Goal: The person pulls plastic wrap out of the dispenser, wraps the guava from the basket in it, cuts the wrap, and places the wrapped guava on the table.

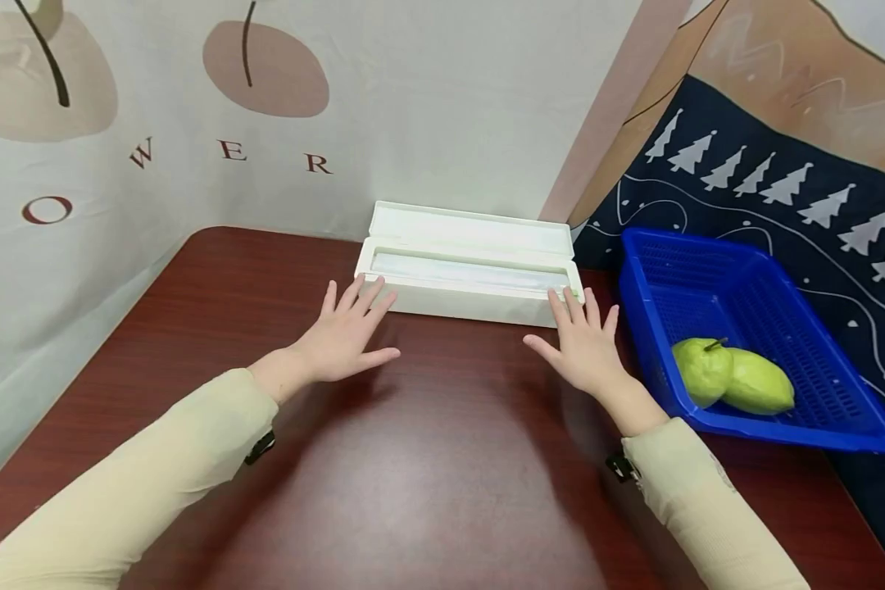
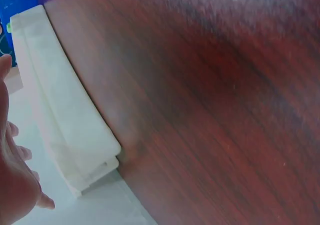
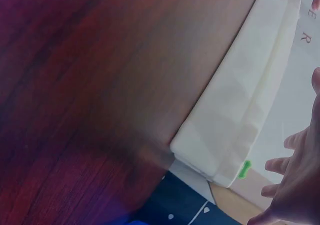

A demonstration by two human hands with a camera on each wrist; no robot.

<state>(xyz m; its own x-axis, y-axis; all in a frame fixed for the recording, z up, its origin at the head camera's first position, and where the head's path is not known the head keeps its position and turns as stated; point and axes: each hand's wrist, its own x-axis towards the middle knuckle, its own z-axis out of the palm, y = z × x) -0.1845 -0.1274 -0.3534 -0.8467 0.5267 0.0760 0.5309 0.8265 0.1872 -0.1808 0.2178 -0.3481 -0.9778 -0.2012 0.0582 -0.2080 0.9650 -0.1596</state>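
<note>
A long white box [image 1: 472, 303] stands near the back edge of the table, its lid [image 1: 472, 228] tilted back against the wall. Inside its top opening shows a pale, shiny strip [image 1: 472, 269]. My left hand [image 1: 342, 334] is held with fingers spread, fingertips overlapping the box's left front corner in the head view. Likewise spread, my right hand [image 1: 586, 348] has its fingertips at the box's right front corner. Neither hand holds anything. In the right wrist view a small green piece [image 3: 244, 169] shows at the box's end.
A blue plastic basket [image 1: 774, 274] stands at the right side of the table, holding two green fruits [image 1: 755, 383]. The dark red wooden table [image 1: 428, 475] spreads in front of the box. A printed cloth [image 1: 428, 106] hangs behind, and a dark patterned one [image 1: 715, 217] at the right.
</note>
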